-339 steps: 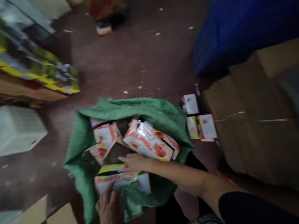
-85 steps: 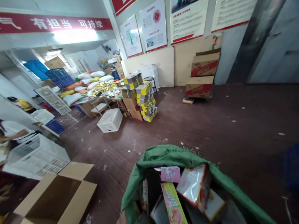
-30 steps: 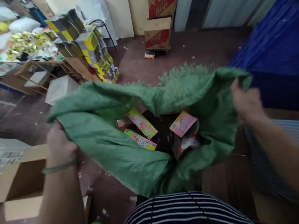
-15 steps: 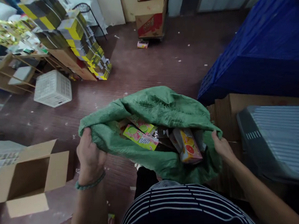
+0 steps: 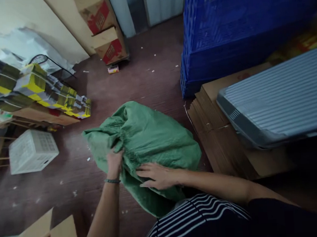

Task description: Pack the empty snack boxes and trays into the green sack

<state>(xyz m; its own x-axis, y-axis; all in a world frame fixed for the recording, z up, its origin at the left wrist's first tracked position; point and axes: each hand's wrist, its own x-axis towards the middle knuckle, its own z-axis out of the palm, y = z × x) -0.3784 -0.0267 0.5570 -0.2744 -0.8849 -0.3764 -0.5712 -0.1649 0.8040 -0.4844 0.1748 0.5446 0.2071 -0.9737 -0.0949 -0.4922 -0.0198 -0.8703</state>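
Note:
A large green woven sack [image 5: 159, 136] stands in front of me, its mouth gathered together so that the contents are hidden. My left hand [image 5: 115, 163] is closed around the bunched cloth at the sack's neck, on the left side. Against the near side of the sack lies my right hand [image 5: 158, 175], fingers stretched out and spread on the fabric, gripping nothing.
An open cardboard box [image 5: 51, 232] stands at lower left, with a white crate [image 5: 33, 151] beyond it. Strapped yellow and grey stacks [image 5: 46, 89] are at left. Flattened cardboard [image 5: 216, 136], a grey ridged case [image 5: 278, 97] and blue crates [image 5: 223, 39] fill the right.
The sack's mouth, held wide with small colourful boxes showing inside, is now bunched shut. My right hand has let go of the rim and moved left onto the sack; the view has turned right.

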